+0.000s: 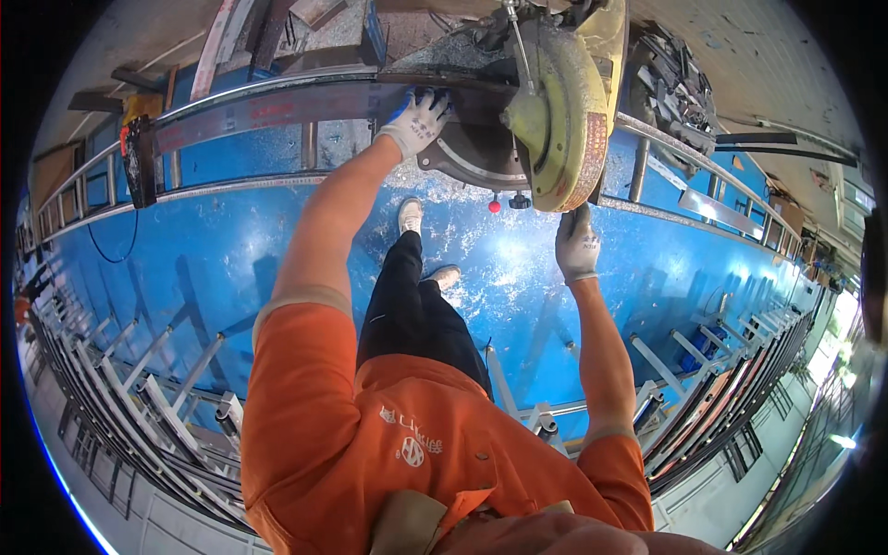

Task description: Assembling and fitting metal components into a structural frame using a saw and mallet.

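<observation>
My left hand (416, 123), in a white glove with blue fingertips, lies with its fingers spread on a long flat metal profile (268, 109). This bar rests along the rail to the left of a yellow-green miter saw (550, 111). Beneath the saw's round guard, my right hand (579, 248), also gloved, is closed around the saw's dark handle (581, 220). The guard hides the blade and the right end of the profile. A red knob (494, 206) sticks out from the front of the saw's base.
A black and orange stop block (139, 162) stands at the profile's left end. Roller rails (712, 176) extend to the right of the saw. Dark offcuts (671, 79) are heaped behind it. Racks of long profiles (731, 398) stand behind me on the blue floor (518, 305).
</observation>
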`<state>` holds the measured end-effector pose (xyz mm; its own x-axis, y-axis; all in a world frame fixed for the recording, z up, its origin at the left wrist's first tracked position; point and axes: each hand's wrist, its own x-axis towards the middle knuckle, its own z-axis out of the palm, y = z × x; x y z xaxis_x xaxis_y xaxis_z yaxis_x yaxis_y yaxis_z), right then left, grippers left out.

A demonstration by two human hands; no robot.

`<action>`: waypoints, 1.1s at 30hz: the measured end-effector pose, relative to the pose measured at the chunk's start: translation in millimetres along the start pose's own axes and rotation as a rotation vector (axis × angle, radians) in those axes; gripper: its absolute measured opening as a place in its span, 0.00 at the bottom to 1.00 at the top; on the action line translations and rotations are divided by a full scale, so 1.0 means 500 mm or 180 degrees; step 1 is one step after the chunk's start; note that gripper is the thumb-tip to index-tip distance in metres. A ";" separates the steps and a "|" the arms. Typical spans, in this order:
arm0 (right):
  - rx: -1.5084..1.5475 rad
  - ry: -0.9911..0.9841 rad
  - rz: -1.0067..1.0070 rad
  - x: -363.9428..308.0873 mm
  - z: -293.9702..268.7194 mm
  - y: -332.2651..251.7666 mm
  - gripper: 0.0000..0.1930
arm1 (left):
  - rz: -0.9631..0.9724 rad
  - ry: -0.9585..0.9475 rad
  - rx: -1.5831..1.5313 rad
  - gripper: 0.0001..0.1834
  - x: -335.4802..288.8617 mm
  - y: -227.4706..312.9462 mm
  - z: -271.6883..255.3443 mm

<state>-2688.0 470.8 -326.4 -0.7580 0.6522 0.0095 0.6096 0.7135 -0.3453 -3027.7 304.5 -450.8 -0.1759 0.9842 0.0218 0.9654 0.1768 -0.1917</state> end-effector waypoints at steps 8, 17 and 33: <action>0.0069 0.0281 -0.0084 -0.004 0.051 0.021 0.22 | 0.0025 -0.0018 -0.0052 0.21 0.018 0.011 0.003; 0.0249 0.0237 -0.0187 0.005 0.038 0.019 0.21 | 0.0148 -0.0461 -0.0069 0.19 0.036 0.016 -0.004; -0.0027 -0.0435 -0.0073 0.056 -0.177 -0.064 0.21 | 0.0128 -0.0222 -0.0133 0.19 0.020 0.012 0.039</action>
<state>-2708.2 488.6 -232.2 -0.7959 0.5952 -0.1108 0.5933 0.7304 -0.3384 -3027.3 314.9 -470.9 -0.1484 0.9875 -0.0536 0.9789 0.1390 -0.1499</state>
